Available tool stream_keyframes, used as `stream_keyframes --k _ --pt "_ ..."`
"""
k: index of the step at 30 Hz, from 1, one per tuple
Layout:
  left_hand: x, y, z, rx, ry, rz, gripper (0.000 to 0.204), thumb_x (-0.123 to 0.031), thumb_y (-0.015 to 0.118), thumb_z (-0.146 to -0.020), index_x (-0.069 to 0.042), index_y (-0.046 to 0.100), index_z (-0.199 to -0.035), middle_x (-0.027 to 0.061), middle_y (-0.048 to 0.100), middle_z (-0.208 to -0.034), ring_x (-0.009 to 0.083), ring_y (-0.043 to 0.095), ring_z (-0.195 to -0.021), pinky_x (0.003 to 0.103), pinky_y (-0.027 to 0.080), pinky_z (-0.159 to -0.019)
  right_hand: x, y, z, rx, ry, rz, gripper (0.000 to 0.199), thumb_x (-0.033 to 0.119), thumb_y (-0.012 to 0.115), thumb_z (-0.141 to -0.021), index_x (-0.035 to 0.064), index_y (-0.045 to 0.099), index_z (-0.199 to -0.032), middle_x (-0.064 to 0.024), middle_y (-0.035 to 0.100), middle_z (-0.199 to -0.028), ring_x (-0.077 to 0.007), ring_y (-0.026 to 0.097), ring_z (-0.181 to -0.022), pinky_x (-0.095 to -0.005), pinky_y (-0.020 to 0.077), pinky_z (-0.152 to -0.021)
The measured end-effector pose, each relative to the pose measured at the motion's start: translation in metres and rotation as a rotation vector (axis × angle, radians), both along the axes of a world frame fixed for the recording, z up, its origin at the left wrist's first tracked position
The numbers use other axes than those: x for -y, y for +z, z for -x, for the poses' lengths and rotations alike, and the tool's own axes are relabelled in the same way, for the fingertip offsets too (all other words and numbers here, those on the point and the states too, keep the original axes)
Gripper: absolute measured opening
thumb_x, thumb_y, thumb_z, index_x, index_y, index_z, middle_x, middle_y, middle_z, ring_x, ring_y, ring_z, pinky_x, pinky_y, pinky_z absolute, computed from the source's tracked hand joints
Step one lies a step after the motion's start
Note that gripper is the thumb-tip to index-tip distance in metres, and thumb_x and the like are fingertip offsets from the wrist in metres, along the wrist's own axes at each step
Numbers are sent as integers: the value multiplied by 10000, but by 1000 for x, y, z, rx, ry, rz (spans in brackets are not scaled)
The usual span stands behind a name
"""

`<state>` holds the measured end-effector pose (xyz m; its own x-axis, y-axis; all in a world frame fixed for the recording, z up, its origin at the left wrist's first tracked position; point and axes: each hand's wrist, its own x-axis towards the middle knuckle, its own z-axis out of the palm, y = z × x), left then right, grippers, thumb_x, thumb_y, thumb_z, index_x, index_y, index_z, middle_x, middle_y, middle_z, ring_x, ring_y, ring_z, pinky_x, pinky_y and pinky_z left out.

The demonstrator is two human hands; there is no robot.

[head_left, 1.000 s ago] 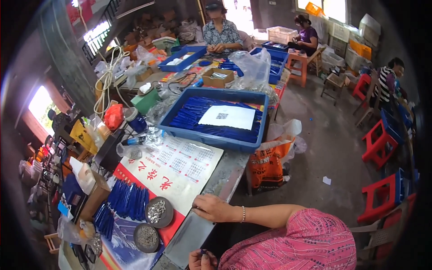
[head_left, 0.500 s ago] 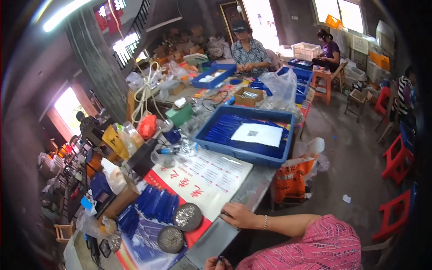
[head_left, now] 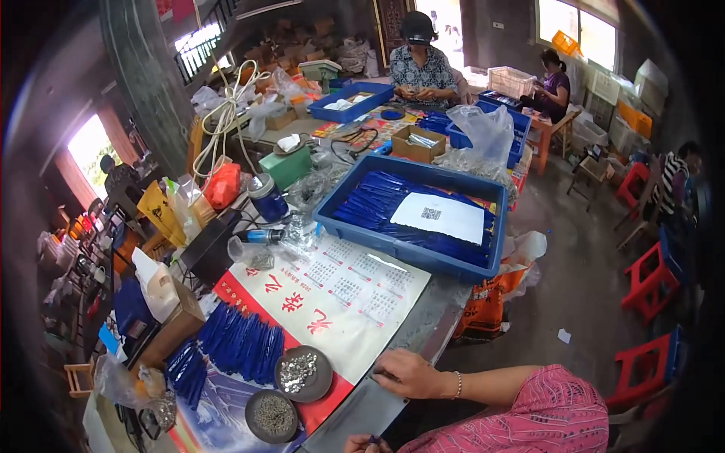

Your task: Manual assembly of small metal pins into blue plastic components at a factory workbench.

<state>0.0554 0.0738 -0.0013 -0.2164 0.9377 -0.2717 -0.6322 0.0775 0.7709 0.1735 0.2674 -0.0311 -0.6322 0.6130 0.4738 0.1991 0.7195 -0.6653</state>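
At the table's near edge rests my right hand, a beaded bracelet on its wrist. Its fingers are curled and pressed together over a grey metal plate; anything in them is too small to name. My left hand, cut off by the lower edge, pinches a small dark blue piece. Left of the hands stand two round dishes: one with shiny silver bits, one with small greyish metal parts. Beside them lies a heap of slender blue pieces.
A blue tray of similar slender blue pieces, a white sheet on top, stands beyond a printed calendar sheet. A cardboard box, a jar and cables crowd the left. Another person sits at the far end; red stools stand at right.
The view has shifted slightly, so the table appears lower and further left. Both hands stay in nearly the same places.
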Motion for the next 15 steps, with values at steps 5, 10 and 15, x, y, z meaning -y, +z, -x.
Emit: stream_keyframes --k 5,10,15 --pt "0 -5 -5 -21 -2 -19 131 -69 504 -940 -89 491 -1069 73 552 -815 108 489 -611 206 403 -549 1 -2 -1 -6 -9 15 145 161 592 -844 28 550 -884 -120 542 -827 -299 543 -773 -382 420 -713" --pt "8 -11 -13 -57 -6 -57 140 -67 497 -942 -79 490 -1082 63 537 -800 100 469 -597 196 381 -539 3 -8 -1 -2 -23 -1 159 178 589 -849 28 543 -878 -122 546 -831 -309 542 -778 -392 427 -728" --pt "24 -4 -14 -124 36 -73 147 -66 490 -944 -72 504 -1090 72 561 -811 100 481 -587 200 393 -518 1 -8 -1 -5 -22 -87 159 181 611 -836 35 555 -864 -113 564 -798 -302 557 -738 -384 434 -696"
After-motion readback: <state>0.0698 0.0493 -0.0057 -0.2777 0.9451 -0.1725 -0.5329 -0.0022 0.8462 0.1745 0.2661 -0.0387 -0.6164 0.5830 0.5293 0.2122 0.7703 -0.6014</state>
